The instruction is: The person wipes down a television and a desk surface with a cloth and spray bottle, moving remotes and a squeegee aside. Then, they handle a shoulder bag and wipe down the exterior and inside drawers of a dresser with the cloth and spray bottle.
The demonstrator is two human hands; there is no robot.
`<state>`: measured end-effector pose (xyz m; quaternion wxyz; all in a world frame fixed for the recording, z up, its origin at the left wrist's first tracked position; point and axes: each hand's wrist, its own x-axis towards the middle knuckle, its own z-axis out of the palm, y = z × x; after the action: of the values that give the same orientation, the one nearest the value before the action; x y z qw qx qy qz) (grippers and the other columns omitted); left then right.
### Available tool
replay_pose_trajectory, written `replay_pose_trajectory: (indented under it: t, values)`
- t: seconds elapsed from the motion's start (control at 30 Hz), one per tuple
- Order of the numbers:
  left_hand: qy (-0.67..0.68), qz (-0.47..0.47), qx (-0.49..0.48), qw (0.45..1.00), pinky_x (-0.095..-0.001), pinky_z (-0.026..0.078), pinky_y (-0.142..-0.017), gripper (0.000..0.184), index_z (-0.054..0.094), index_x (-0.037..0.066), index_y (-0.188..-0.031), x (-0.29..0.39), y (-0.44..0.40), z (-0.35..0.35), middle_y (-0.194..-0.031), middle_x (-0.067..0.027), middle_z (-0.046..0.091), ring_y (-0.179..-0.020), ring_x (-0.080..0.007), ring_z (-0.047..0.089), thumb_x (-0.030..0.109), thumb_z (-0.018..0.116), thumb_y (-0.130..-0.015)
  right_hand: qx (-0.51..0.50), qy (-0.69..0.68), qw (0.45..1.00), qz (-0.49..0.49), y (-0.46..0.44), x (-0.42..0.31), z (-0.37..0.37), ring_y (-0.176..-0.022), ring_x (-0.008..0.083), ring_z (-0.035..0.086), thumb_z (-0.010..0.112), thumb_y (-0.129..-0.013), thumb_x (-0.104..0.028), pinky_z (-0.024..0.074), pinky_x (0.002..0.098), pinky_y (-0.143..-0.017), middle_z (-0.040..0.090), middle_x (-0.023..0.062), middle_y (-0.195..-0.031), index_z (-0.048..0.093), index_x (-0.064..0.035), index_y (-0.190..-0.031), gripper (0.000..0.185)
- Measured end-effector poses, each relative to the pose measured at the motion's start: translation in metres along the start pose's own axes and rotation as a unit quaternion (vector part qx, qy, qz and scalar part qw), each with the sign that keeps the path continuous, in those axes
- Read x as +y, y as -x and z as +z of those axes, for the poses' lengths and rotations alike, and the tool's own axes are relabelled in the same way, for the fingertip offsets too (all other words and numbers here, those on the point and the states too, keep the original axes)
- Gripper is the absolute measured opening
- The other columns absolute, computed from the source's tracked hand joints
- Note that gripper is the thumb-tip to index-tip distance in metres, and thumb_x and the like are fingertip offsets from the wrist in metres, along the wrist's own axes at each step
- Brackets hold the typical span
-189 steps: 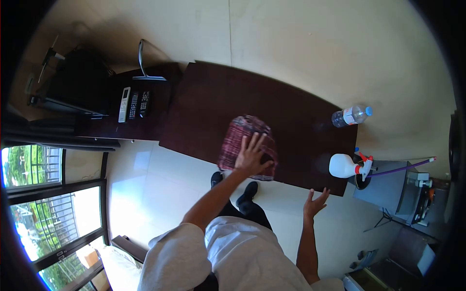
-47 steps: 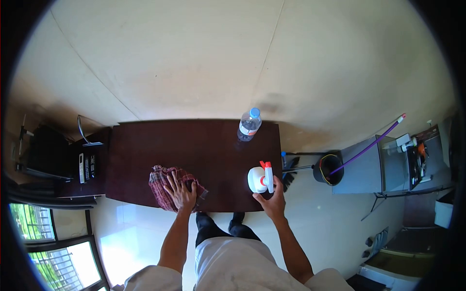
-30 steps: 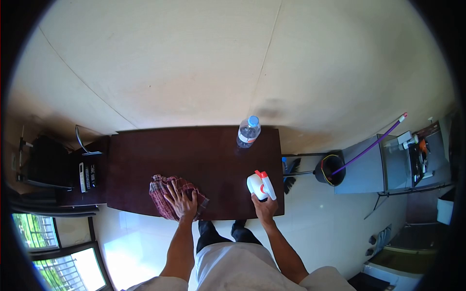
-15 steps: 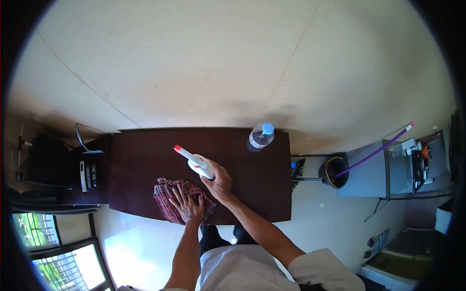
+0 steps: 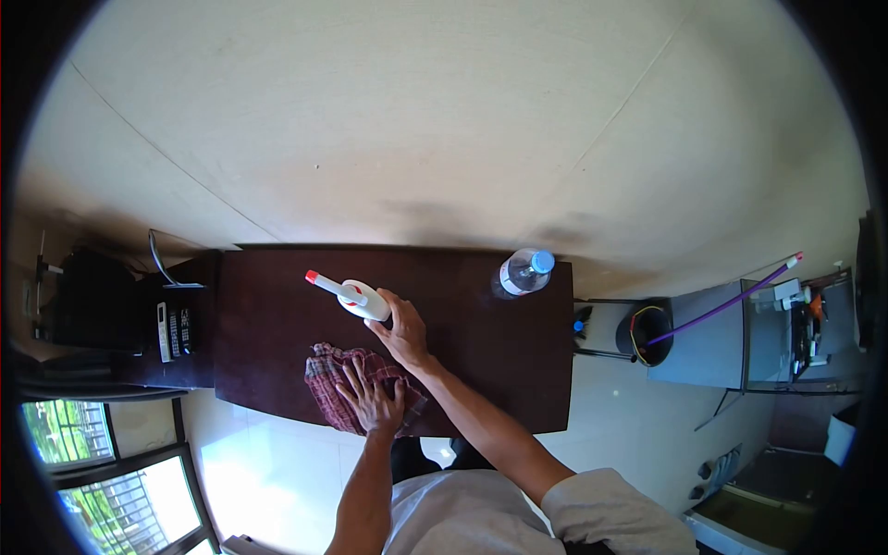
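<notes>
Left hand [image 5: 375,402]: laid palm down, fingers open and spread, on the checked cloth. Grips nothing.

Checked cloth [image 5: 324,381]: dark red, with paler lines; crumpled. Located at the near edge of the tabletop [image 5: 268,324], left of its middle, beneath the left hand.

Right hand [image 5: 404,331]: fingers closed around the white spray bottle, forearm reaching in from the near right.

White spray bottle [image 5: 367,302]: red nozzle tip, pointing to the far left. Located over the left-middle part of the tabletop, farther from the person than the checked cloth and apart from it. Whether its base touches the tabletop cannot be told.

Clear bottle [image 5: 521,275]: blue cap; white label with reddish print, too small to read. Stands at the far right of the tabletop.

Remote controls: one white [image 5: 165,332] and dark ones [image 5: 184,331], side by side on the dark surface [image 5: 199,370] left of the tabletop; button markings illegible.

Black bucket [image 5: 650,335]: right of the tabletop, apart from it; yellow and red line at the rim. A purple pole [image 5: 731,305] slants from it to the far right.
</notes>
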<state>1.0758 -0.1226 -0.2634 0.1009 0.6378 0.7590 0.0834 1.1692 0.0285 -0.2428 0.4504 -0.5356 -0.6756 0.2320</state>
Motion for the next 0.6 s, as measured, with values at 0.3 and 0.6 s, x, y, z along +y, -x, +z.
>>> replay_pose_trajectory:
  t: [0.3, 0.6]
  values:
    - [0.002, -0.001, 0.011, 1.000, -0.0664, 0.000, -0.116, 0.065, 0.067, -0.009, -0.114, 0.004, -0.001, -0.003, -0.163, -0.0197, 0.018, -0.151, -0.0417, 0.007, 0.049, 0.054, -0.091, 0.222, 0.033, 0.952, 0.209, 0.034, 0.010, -0.136, -0.092, 0.0246, 0.055, 0.090, -0.070, -0.032, 0.0468, 0.0394, -0.086, 0.055, 0.0147, -0.108, 0.049, -0.0011, -0.127, 0.076]
    - [-0.006, -0.002, 0.003, 1.000, -0.0656, -0.001, -0.117, 0.066, 0.066, -0.008, -0.119, 0.006, -0.001, -0.006, -0.164, -0.0179, 0.016, -0.152, -0.0401, 0.005, 0.051, 0.052, -0.091, 0.186, 0.109, 0.947, 0.236, -0.023, 0.058, -0.183, -0.113, 0.0392, 0.062, 0.090, -0.065, -0.038, 0.0492, 0.0461, -0.097, 0.062, 0.0220, -0.122, 0.047, -0.0006, -0.134, 0.089]
